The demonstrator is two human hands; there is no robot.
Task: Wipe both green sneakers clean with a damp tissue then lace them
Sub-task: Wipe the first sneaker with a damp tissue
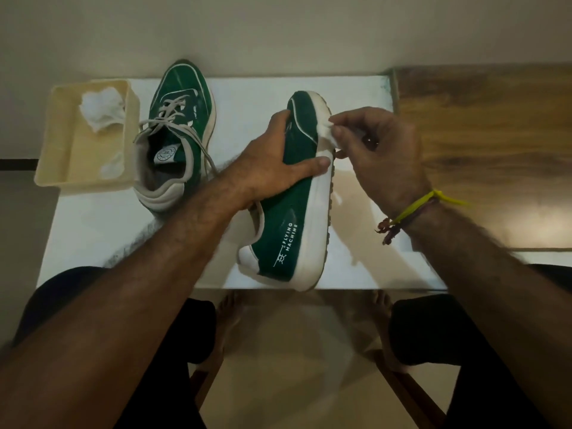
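White rubber along the midsole is what the small wad of damp white tissue (328, 136) is working on: the right hand (382, 156) pinches it between thumb and fingertips and presses it to the sole edge near the toe of the green suede sneaker with the thick white sole (297, 193). This sneaker lies tipped on its side on the pale glossy tabletop (123, 236), right of centre, its sole facing right and its printed flank up. Its long axis runs from the near table edge away from the person, toe at the far end and leaning slightly right, heel near the front edge. The left hand (272, 159) holds it down, fingers spread over the upper and thumb laid across the flank toward the sole. The heel seems to sit at the very edge of the table, so a hard wiping stroke toward the person could slide the shoe off, or roll it if the left hand eases. The tissue is small and wet; rubbed on the ridged outsole it may shred and leave bits. The second green sneaker with loose grey laces (176, 134) stands upright to the left, toe also pointing away, beside a cream plastic tray (58, 144) holding spare crumpled tissues (102, 109).
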